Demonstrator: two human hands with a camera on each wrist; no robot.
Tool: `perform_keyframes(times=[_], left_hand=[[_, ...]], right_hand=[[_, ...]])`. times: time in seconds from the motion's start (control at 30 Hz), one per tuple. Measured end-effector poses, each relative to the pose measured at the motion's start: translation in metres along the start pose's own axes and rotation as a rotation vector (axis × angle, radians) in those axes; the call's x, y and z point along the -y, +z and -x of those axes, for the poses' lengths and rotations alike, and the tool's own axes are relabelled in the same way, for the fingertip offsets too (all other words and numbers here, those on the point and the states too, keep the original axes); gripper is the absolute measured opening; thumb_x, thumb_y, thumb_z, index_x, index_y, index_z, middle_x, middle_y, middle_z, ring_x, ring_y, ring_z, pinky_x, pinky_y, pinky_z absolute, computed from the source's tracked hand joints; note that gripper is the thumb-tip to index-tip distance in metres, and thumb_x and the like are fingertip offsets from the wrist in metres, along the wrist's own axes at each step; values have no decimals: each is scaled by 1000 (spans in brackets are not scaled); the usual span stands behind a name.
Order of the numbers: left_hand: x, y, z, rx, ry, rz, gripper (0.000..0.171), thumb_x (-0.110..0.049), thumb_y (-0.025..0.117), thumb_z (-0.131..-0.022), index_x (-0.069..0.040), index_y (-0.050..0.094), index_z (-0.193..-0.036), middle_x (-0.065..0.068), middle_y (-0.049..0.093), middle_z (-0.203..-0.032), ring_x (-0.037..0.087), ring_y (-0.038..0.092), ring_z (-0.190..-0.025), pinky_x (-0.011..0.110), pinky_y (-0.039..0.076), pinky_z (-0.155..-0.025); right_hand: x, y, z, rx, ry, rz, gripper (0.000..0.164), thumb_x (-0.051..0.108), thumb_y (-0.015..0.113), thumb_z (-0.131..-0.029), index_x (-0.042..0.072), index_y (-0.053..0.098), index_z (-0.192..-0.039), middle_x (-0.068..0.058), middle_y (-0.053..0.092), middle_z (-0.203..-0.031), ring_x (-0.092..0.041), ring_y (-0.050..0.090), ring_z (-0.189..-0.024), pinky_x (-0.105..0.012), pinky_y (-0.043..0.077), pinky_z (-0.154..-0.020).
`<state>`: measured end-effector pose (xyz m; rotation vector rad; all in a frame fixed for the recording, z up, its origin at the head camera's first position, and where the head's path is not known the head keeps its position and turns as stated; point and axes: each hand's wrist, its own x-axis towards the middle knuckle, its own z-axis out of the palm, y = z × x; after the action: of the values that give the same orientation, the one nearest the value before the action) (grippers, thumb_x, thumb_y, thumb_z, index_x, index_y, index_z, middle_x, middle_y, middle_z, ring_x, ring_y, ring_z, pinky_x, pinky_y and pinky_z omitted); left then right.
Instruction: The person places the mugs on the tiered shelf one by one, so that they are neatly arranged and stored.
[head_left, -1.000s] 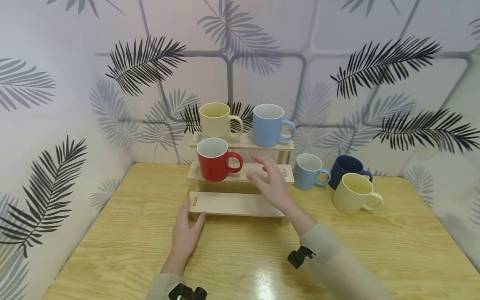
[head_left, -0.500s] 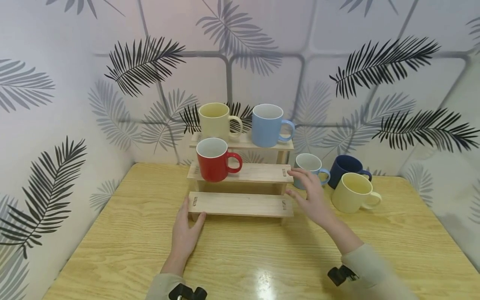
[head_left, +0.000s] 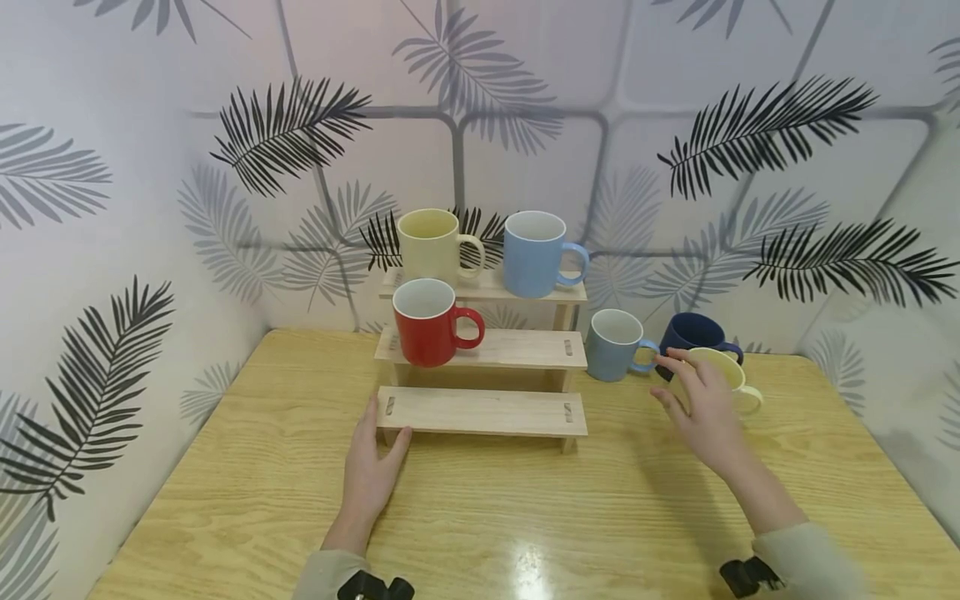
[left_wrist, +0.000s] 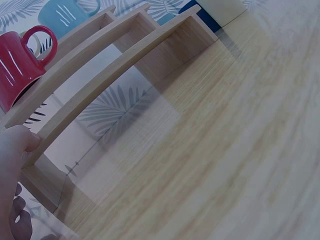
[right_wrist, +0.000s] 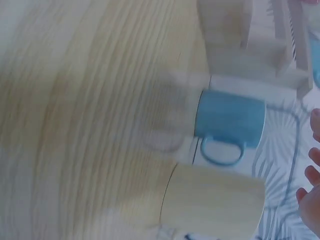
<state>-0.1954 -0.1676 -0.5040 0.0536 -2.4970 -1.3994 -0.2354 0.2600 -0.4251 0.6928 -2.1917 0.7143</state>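
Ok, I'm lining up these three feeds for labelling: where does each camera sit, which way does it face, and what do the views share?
Head: worn on the head, looking forward and down at the wooden rack, the mugs and the table; both hands and sleeves show, left hand, right hand.
Left wrist: low by the table, looking along the rack at the red mug; a thumb shows.
Right wrist: looks over the table at the cream mug and grey-blue mug; fingertips show.
Shared: the rack appears in all three.
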Motion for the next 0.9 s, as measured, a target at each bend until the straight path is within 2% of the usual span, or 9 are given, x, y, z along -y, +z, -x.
perform_keyframes(times=[0.13,0.2,0.27,0.33,0.53,0.7,0.9], left_hand=[[1,1,0,1,0,-1,79,-42,56,-95,-6,17,-153,16,21,-155,32,18,-142,49,19,-113],[1,1,1,2,-4,1,79,-43,56,-95,-7,17,-153,15,21,-155,32,18,-142,49,19,-113],[1,1,1,4,-8,0,79,-43,56,-95,-7,17,-153,15,21,-156,32,18,-142,49,19,-113],[1,1,1,6,-11,1,79,-43,56,-95,-7,16,-153,15,21,-156,32,18,-142,49,19,-113],[1,0,1,2,-15,-5,79,-43,56,-95,-7,17,-153,16,21,-155,32,18,-142,49,18,-114],[0,0,1,-1,-14,-13,79,-43,56,-95,-6,18,-153,17,22,-155,33,19,-142,49,19,-114],[0,1,0,-7,-9,-15,78,-41,57,-95,-5,18,-153,17,23,-155,33,20,-141,49,19,-114]], right_hand=[[-18,-15,10,8,70,112,35,18,65,-90,-4,59,-117,-26,51,-123,-51,43,-109,-66,28,-79],[-26,-21,15,7,117,154,37,6,70,-84,-6,58,-117,-26,52,-122,-50,44,-109,-66,30,-82],[-33,-26,19,7,173,187,40,1,71,-82,-8,56,-118,-27,52,-120,-50,45,-108,-66,32,-85],[-40,-30,23,0,214,201,40,0,70,-83,-11,55,-118,-30,53,-119,-51,46,-107,-65,33,-88],[-56,-37,34,1,318,107,39,3,66,-88,-11,53,-122,-33,49,-122,-53,41,-111,-65,26,-97],[-67,-39,39,16,357,41,35,2,61,-92,-11,52,-123,-34,46,-124,-55,37,-114,-65,24,-98],[-76,-41,42,16,383,31,31,0,58,-93,-13,52,-121,-37,48,-120,-55,39,-112,-65,24,-100]])
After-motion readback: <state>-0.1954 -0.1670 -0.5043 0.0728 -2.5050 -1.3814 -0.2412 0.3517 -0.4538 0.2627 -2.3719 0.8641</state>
